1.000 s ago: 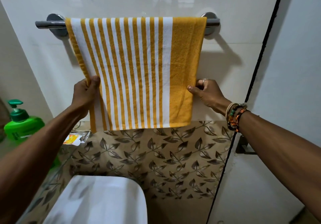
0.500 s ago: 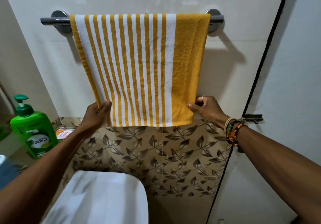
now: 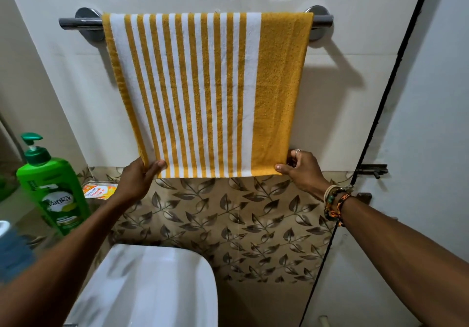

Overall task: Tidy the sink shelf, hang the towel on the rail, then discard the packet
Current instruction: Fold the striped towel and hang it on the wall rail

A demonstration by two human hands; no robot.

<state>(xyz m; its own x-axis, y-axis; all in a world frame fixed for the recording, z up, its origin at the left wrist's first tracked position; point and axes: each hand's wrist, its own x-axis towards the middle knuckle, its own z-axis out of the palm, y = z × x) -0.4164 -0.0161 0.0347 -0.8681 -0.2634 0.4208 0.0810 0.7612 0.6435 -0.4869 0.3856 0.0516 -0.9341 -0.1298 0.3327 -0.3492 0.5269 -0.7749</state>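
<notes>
The towel (image 3: 203, 93) is draping over the far rail (image 3: 76, 23); the left hand (image 3: 137, 177) and right hand (image 3: 302, 169) are each pinching a bottom corner. Soft, light cloth, probably best gripped at corners.

1. One wide-angle view from the person's head, squarely facing the wall (image 3: 355, 103) and tilted slightly downward.
2. It is close: the towel (image 3: 208, 93) on its rail (image 3: 76, 23) fills the upper frame.
3. The left hand (image 3: 138, 177) and right hand (image 3: 302, 168) reach in from the bottom corners.
</notes>
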